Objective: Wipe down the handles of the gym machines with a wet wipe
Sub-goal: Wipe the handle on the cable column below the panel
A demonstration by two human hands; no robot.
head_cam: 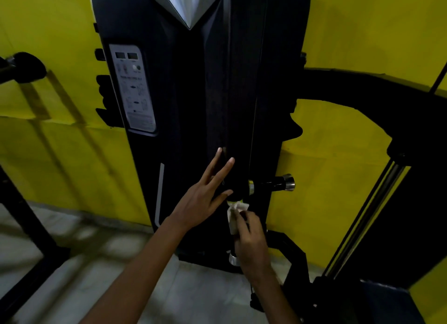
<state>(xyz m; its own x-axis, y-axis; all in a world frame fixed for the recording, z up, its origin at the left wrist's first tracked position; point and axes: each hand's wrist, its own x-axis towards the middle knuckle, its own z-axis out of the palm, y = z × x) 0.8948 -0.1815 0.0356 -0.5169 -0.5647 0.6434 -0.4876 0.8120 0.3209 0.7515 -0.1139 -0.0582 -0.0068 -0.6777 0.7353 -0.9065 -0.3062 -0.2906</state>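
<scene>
Your right hand [250,236] has its fingers curled round a white wet wipe [235,213] and presses it against the vertical handle [232,245] low on the front of the gym machine [193,106]. The wipe is bunched at the handle's upper end, just beneath your thumb and fingertips, and the handle's silver end cap [234,260] shows below your palm. Your left hand [205,198] grasps nothing: its fingers are straight and spread, laid against the dark front panel just left of the wipe, with the thumb reaching toward it. Just to the right of your hands, a second handle [275,183] sticks out sideways, black with a silver flared end. Higher on the panel, to the left, is a pale instruction label [134,89], and at the top a silver diamond emblem [186,1]. Behind the machine stands a yellow wall [60,142]; a black curved frame arm [362,91] runs off to the right, and pale floor tiles [96,263] lie below.
</scene>
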